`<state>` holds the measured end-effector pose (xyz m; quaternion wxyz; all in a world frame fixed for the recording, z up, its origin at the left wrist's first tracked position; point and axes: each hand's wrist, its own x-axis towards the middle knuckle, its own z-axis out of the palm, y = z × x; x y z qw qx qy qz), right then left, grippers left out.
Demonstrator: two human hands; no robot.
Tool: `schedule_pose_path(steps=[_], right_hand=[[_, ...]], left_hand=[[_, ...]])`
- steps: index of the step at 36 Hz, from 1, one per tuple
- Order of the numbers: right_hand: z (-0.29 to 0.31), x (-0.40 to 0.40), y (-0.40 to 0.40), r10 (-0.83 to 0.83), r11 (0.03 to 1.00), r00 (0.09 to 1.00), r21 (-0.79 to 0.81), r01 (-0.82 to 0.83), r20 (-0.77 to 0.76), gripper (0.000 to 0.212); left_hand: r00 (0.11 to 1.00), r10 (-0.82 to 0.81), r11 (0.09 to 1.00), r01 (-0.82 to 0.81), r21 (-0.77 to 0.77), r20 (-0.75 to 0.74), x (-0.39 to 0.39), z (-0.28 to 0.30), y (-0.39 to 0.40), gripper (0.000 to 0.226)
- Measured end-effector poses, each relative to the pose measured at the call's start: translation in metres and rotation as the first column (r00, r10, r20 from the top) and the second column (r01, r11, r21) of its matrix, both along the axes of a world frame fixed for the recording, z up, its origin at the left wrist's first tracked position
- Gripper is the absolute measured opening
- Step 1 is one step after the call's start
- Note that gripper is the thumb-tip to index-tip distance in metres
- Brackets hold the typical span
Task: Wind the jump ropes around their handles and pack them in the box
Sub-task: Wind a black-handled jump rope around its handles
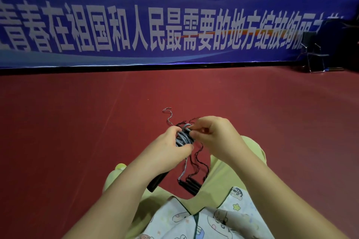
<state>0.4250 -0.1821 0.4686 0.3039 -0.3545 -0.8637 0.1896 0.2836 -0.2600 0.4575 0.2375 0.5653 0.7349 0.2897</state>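
Seated on a red floor (pixel 77 122), a person's left hand (pixel 169 147) grips the gray rope coil (pixel 183 137) while the right hand (pixel 211 134) pinches its top loop, handles (pixel 155 182) trailing back toward the lap; no box is visible.

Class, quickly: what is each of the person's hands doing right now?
Left hand: grips the coiled grey jump rope wound on its black handles.
Right hand: pinches the rope's top loop.
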Motion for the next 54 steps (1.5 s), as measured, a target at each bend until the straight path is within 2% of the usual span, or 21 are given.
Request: schedule_pose_path(steps=[5,10,14,19,24,31,35,38,43,50,54], right_hand=[[0.005,0.001,0.003,0.007,0.992,1.0,-0.128,-0.007,-0.002,0.026],[0.004,-0.001,0.008,-0.008,0.968,1.0,-0.25,0.011,0.014,0.012],[0.004,-0.003,0.01,-0.02,0.947,1.0,-0.32,0.015,-0.011,0.021],[0.006,-0.005,0.009,-0.021,0.917,0.998,-0.399,-0.006,-0.063,0.019],[0.01,-0.009,0.008,-0.01,0.928,0.999,-0.374,-0.003,-0.034,0.027],[0.008,-0.019,0.007,-0.057,0.962,0.998,-0.267,0.062,0.026,0.019],[0.005,-0.019,0.005,-0.093,0.97,0.996,-0.226,0.089,-0.008,0.026],[0.0,-0.017,0.005,-0.096,0.976,0.994,-0.204,0.083,-0.053,0.021],[-0.01,-0.01,0.01,-0.037,0.98,0.976,-0.2,-0.007,-0.214,0.019],[-0.009,0.0,0.016,0.005,0.987,0.985,-0.155,-0.032,-0.171,0.003],[-0.005,-0.001,0.019,0.0,0.99,0.987,-0.139,-0.023,-0.16,0.007]], left_hand=[[0.997,-0.025,1.0,0.026,0.006,-0.069,0.004,-0.006,-0.001,0.049],[0.991,-0.066,0.997,0.071,0.037,-0.115,0.006,-0.009,-0.004,0.046],[0.99,-0.073,0.995,0.082,0.062,-0.124,0.004,-0.011,-0.003,0.046],[0.986,-0.078,0.991,0.092,0.093,-0.147,0.0,-0.014,-0.004,0.056],[0.987,-0.075,0.987,0.093,0.134,-0.139,-0.003,-0.017,-0.006,0.055],[0.981,-0.041,0.984,0.073,0.165,-0.191,-0.009,-0.022,-0.004,0.059],[0.967,-0.029,0.979,0.079,0.19,-0.254,-0.008,-0.021,-0.002,0.058],[0.962,-0.042,0.972,0.102,0.213,-0.269,-0.008,-0.02,-0.002,0.057],[0.958,-0.085,0.965,0.147,0.217,-0.273,-0.011,-0.012,-0.003,0.058],[0.958,-0.131,0.968,0.179,0.176,-0.256,-0.009,-0.007,-0.005,0.067],[0.976,-0.104,0.972,0.141,0.191,-0.19,-0.002,-0.006,-0.006,0.063]])
